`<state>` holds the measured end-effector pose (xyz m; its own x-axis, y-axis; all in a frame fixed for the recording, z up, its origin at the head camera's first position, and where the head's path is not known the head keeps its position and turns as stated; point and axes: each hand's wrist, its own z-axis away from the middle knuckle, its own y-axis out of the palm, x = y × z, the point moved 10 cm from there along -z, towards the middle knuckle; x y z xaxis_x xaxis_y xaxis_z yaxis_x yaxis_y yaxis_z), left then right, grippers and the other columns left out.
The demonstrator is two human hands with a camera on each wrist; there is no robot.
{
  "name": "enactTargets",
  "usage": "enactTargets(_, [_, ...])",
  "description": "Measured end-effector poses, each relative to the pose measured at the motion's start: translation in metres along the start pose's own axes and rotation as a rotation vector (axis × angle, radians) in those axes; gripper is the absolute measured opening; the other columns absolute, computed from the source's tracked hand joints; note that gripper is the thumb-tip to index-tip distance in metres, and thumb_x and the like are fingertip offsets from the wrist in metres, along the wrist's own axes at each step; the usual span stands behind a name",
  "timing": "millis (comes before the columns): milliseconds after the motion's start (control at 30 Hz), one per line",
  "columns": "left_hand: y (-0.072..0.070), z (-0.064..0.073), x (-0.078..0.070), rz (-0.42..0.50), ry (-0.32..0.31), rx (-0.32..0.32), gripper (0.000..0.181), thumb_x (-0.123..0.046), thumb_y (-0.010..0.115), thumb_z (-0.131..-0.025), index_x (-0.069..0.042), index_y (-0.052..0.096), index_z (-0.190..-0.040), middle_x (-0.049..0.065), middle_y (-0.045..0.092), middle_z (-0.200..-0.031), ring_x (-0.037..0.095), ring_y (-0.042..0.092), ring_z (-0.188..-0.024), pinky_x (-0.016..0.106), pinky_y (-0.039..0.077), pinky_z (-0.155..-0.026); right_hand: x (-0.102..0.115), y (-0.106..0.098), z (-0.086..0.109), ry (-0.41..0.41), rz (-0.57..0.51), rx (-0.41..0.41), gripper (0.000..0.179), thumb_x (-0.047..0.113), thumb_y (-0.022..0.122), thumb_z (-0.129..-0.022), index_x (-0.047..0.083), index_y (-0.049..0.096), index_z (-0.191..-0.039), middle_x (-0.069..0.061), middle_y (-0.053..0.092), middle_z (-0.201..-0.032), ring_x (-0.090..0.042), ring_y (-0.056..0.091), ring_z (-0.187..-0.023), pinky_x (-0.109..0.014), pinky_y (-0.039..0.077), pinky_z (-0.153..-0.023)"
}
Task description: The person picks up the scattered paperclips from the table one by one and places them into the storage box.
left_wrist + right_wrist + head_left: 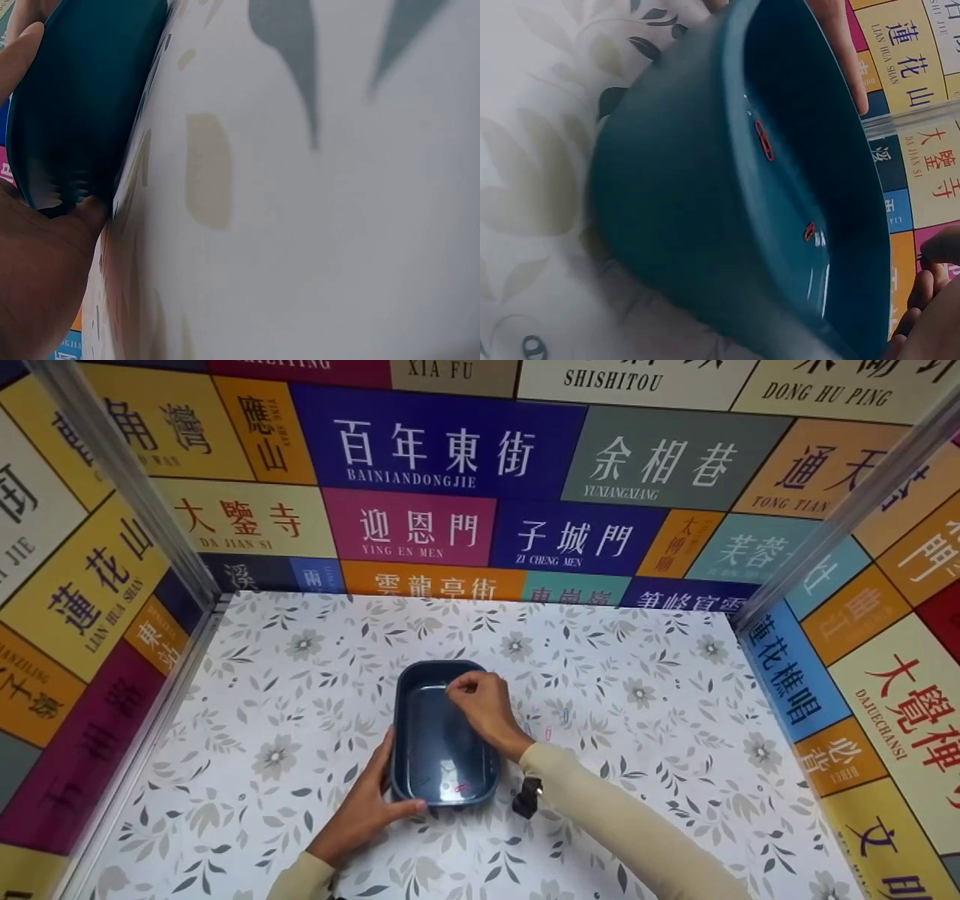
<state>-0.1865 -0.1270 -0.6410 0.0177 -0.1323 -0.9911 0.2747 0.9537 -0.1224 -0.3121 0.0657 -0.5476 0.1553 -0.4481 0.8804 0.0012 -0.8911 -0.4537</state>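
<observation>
A dark blue-green rectangular plastic box (431,735) stands open-topped on the floral cloth. My left hand (367,806) grips its near left corner, the thumb by the near rim and the fingers along the left side. Inside, red paper clips (764,140) lie on the bottom, towards the near end in the head view. My right hand (484,705) is above the far right part of the box, thumb and fingertips pinched together. In the right wrist view, a small dark thin thing (921,258) shows at those fingertips; its kind is unclear.
Right of the box, a pink paper clip (548,733) and a blue paper clip (565,715) lie on the flower-patterned cloth (637,780). Another bluish clip is partly hidden by the right wrist. Panels with colourful lettering (435,442) enclose the back and both sides.
</observation>
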Motion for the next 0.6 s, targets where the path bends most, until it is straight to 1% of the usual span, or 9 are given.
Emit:
enactTargets(100, [0.0,0.0,0.0,0.009,-0.01,0.003,0.133,-0.014,0.097,-0.087,-0.027,0.003,-0.179,0.004,0.007,-0.185,0.025,0.014,-0.168,0.031,0.025,-0.129,0.002,0.003,-0.004,0.008,-0.002,-0.005,0.006,0.008,0.081,-0.092,0.008,0.086,-0.088,0.001,0.079,-0.083,-0.009,0.068,-0.076,-0.025,0.056,-0.074])
enactTargets(200, [0.0,0.001,0.001,0.014,-0.019,0.006,0.133,-0.015,0.097,-0.087,-0.023,0.002,-0.179,0.006,0.007,-0.185,0.028,0.015,-0.169,0.041,0.025,-0.13,0.003,0.007,-0.007,0.02,-0.004,-0.01,0.006,0.008,0.081,-0.091,0.008,0.086,-0.088,0.002,0.078,-0.083,-0.008,0.066,-0.075,-0.025,0.054,-0.074])
enactTargets(333, [0.0,0.0,0.001,0.013,-0.025,0.003,0.133,-0.015,0.097,-0.087,-0.021,0.002,-0.18,0.006,0.008,-0.185,0.028,0.016,-0.168,0.047,0.025,-0.131,0.003,0.014,-0.009,0.023,0.005,-0.005,0.007,0.008,0.081,-0.091,0.01,0.086,-0.086,0.004,0.078,-0.082,-0.007,0.064,-0.074,-0.023,0.053,-0.075])
enactTargets(400, [-0.001,0.0,0.001,0.013,-0.021,0.001,0.133,-0.015,0.097,-0.086,-0.021,0.002,-0.18,0.006,0.008,-0.185,0.028,0.016,-0.168,0.047,0.024,-0.131,0.005,0.017,-0.01,0.013,0.004,-0.004,0.008,0.007,0.08,-0.09,0.009,0.086,-0.085,0.004,0.077,-0.081,-0.006,0.063,-0.072,-0.022,0.052,-0.073])
enactTargets(467, [-0.001,0.0,0.002,0.011,-0.02,0.001,0.133,-0.015,0.098,-0.086,-0.021,0.002,-0.18,0.005,0.008,-0.185,0.027,0.015,-0.168,0.045,0.025,-0.131,0.007,0.019,-0.011,0.0,-0.001,-0.004,0.009,0.006,0.08,-0.09,0.008,0.086,-0.084,0.004,0.077,-0.08,-0.006,0.062,-0.071,-0.022,0.051,-0.071])
enactTargets(533, [-0.001,0.0,0.002,0.005,-0.018,-0.001,0.134,-0.015,0.098,-0.086,-0.021,0.003,-0.18,0.005,0.008,-0.185,0.027,0.015,-0.168,0.04,0.025,-0.13,0.008,0.021,-0.012,-0.011,0.002,-0.009,0.009,0.005,0.081,-0.089,0.008,0.086,-0.083,0.004,0.077,-0.079,-0.006,0.062,-0.07,-0.021,0.05,-0.069])
enactTargets(600, [-0.001,0.0,0.002,0.005,-0.014,0.0,0.134,-0.014,0.098,-0.085,-0.021,0.003,-0.18,0.005,0.009,-0.185,0.026,0.015,-0.168,0.031,0.027,-0.129,0.008,0.022,-0.013,-0.013,0.011,-0.013,0.009,0.006,0.081,-0.089,0.009,0.086,-0.082,0.004,0.076,-0.078,-0.006,0.061,-0.069,-0.021,0.049,-0.069])
